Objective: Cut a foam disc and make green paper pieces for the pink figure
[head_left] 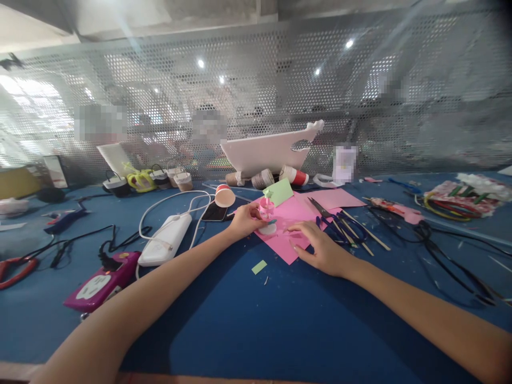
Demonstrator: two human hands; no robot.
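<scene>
The left hand (245,220) has its grip closed on a small pink paper figure (266,209), fingertips pinching its side. The figure stands upright on a white round base (268,230), at the left edge of a pink sheet (286,245) in the middle of the blue table (240,320). The right hand (322,249) grips nothing. It lies open and palm down on the sheet, fingers spread, just to the right of the figure.

To my eye the figure is well along: it is built up and keeps its shape, with a little green piece (269,194) at its top. The sheet looks mostly whole. A green scrap (259,266) lies on the table near the arms. Scissors (326,214) and wooden sticks (362,234) lie just beyond the right hand, touched by neither hand. I'd judge that what remains is small work on the figure itself.

Plenty is hard to see from here. The fingers cover the figure's near side, so I cannot tell how it joins the base. Whether the green piece is fixed on, or merely overlaps the green card (279,191) behind it, is also unclear. The figure is too small to show its layers. Past the perforated screen (360,106) everything is a blur.
</scene>
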